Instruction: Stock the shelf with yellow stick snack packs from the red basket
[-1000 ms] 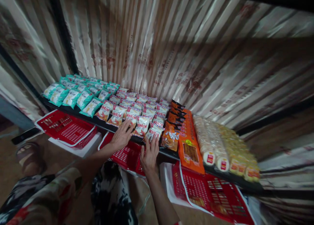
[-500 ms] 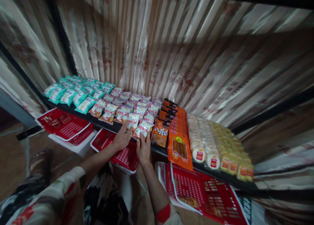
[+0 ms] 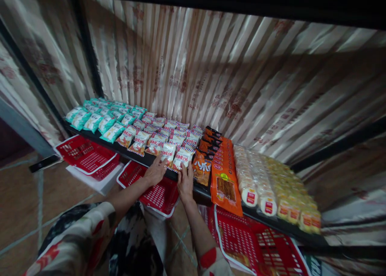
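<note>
On the black shelf (image 3: 144, 158), white snack bags with red print and striped edges stand in several rows. My left hand (image 3: 156, 171) has its fingertips and thumb at the lower edge of one front snack bag (image 3: 168, 153). Beside it, my right hand (image 3: 185, 182) grips the bottom of the neighbouring front bag (image 3: 183, 157), its fingers on the front face. The undersides of both bags are hidden. Just right of my right hand is an orange-and-black snack packet (image 3: 201, 169).
Teal snack bags (image 3: 112, 132) fill the shelf's left end. A long orange packet (image 3: 224, 183), clear-wrapped white rolls (image 3: 249, 187) and yellow ones (image 3: 283, 195) lie to the right. Red baskets (image 3: 87, 155) sit below the shelf edge. A striped curtain (image 3: 181, 67) hangs behind.
The view has shifted, so the shelf appears slightly farther right and lower. Both hands stay at the same two front bags. The foot at lower left has gone out of sight.
</note>
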Action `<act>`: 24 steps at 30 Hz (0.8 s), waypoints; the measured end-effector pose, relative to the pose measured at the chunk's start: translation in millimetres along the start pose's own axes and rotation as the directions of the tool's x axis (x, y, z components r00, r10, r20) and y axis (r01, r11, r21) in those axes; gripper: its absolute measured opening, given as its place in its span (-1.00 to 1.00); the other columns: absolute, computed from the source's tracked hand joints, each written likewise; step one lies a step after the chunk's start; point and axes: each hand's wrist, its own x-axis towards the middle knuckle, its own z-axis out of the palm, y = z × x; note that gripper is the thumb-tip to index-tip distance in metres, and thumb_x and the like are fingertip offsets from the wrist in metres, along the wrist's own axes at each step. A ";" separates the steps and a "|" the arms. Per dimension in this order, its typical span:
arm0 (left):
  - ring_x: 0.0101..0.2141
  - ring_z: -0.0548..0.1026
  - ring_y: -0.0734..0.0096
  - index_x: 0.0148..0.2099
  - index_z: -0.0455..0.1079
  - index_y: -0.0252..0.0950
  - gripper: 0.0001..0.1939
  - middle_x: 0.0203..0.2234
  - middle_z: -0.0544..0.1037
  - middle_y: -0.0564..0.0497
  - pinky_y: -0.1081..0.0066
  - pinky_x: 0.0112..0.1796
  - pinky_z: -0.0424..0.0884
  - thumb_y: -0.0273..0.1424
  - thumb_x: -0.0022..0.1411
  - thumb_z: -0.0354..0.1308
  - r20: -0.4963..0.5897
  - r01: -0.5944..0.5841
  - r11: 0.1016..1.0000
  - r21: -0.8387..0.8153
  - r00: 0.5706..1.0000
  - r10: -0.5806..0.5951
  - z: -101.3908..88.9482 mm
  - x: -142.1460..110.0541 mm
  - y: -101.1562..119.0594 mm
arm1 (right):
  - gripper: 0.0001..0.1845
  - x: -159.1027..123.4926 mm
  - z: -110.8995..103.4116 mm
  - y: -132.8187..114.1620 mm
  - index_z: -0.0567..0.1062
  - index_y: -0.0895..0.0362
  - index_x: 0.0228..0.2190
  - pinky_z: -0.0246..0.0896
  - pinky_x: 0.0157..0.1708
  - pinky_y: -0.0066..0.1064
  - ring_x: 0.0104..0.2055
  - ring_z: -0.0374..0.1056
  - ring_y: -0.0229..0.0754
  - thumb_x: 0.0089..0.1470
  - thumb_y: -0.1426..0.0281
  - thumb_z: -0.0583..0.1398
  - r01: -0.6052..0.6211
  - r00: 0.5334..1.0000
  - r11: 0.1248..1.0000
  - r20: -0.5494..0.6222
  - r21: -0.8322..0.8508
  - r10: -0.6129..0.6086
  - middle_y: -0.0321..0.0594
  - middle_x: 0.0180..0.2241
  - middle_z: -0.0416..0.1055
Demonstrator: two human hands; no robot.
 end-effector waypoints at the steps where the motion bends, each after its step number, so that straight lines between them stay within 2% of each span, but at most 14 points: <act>1: 0.27 -0.11 0.10 0.23 0.10 -0.43 -0.52 0.30 -0.13 -0.24 0.16 0.21 0.04 -0.33 0.33 -0.19 -0.002 0.012 1.000 0.001 1.000 -0.012 -1.2 0.8 1.7 | -0.58 -0.4 0.1 1.5 0.30 0.18 0.07 0.04 0.16 -0.01 0.30 -0.12 -0.02 0.20 0.45 -0.06 0.012 1.000 1.000 0.003 -0.012 -0.012 0.07 0.26 -0.08; 6: 0.28 -0.16 0.10 0.26 0.05 -0.41 -0.50 0.30 -0.14 -0.23 0.13 0.21 0.04 -0.37 0.31 -0.14 -0.060 0.036 0.999 0.005 0.998 -0.036 -2.9 6.7 9.4 | -0.52 -3.2 -0.7 4.0 0.21 0.20 0.13 0.01 0.16 0.04 0.33 -0.25 0.01 0.17 0.50 -0.05 0.098 0.995 0.988 0.020 -0.120 -0.097 0.07 0.28 -0.13; 9: 0.27 -0.14 0.10 0.26 0.04 -0.44 -0.48 0.29 -0.07 -0.26 0.14 0.20 0.05 -0.39 0.29 -0.12 -0.047 0.051 0.999 0.001 0.998 -0.051 -1.9 10.3 11.5 | -0.47 -2.5 0.0 2.8 0.12 0.24 0.17 0.05 0.14 0.03 0.33 -0.23 -0.01 0.16 0.52 -0.06 0.146 0.989 0.975 0.052 -0.166 -0.139 0.10 0.26 -0.07; 12: 0.27 -0.09 0.09 0.22 0.11 -0.48 -0.52 0.26 0.02 -0.30 0.14 0.20 0.06 -0.39 0.30 -0.13 -0.018 0.048 0.999 -0.008 0.999 -0.048 -1.8 10.9 11.3 | -0.44 -1.3 0.6 -0.2 0.06 0.28 0.19 0.05 0.15 0.01 0.32 -0.20 -0.02 0.14 0.54 -0.06 0.160 0.985 0.969 0.088 -0.188 -0.146 0.14 0.24 -0.02; 15: 0.27 -0.07 0.12 0.21 0.14 -0.45 -0.54 0.26 0.01 -0.28 0.15 0.19 0.08 -0.39 0.30 -0.14 -0.055 0.042 0.999 -0.027 0.998 -0.044 -3.1 8.0 10.2 | -0.43 0.1 -2.3 -5.7 0.06 0.31 0.19 0.01 0.17 0.01 0.32 -0.25 0.00 0.14 0.52 -0.05 0.150 0.985 0.968 0.110 -0.201 -0.129 0.15 0.24 -0.04; 19: 0.27 -0.09 0.15 0.24 0.08 -0.39 -0.52 0.29 -0.09 -0.22 0.16 0.18 0.12 -0.39 0.30 -0.14 -0.128 0.088 0.995 -0.048 0.987 -0.094 -2.0 5.6 8.3 | -0.43 1.8 -10.6 -10.4 0.08 0.23 0.19 -0.05 0.19 0.07 0.33 -0.34 0.04 0.14 0.50 -0.02 0.161 0.984 0.968 0.112 -0.191 -0.141 0.06 0.29 -0.17; 24: 0.26 -0.04 0.19 0.28 0.00 -0.40 -0.49 0.28 -0.04 -0.23 0.17 0.17 0.14 -0.33 0.33 -0.18 -0.136 0.104 0.994 -0.040 0.985 -0.108 10.0 12.5 6.7 | -0.45 2.6 -18.7 -1.3 0.16 0.18 0.17 0.03 0.16 0.04 0.33 -0.31 0.03 0.13 0.54 -0.03 0.226 0.962 0.961 0.195 -0.160 -0.193 0.01 0.30 -0.19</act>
